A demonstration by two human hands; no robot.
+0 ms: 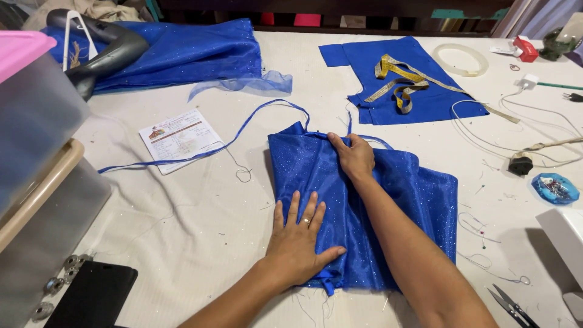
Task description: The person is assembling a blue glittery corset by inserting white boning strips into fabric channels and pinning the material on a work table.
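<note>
Left hand (297, 243) flat, fingers spread on blue fabric (419, 200), right hand (354, 157) pinching its top edge

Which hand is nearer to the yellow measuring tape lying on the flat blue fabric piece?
Right. The right hand pinches the top edge of the folded glittery blue fabric, just below the yellow measuring tape; the left hand lies flat lower down.

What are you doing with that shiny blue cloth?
A person is working at a sewing table. Both hands are on a folded piece of glittery blue fabric. The left hand lies flat on its lower part, pressing it down. The right hand pinches the top edge, where thin blue straps trail off across the table. Farther back, a yellow measuring tape lies on another blue piece, and small snips lie at the right.
</note>
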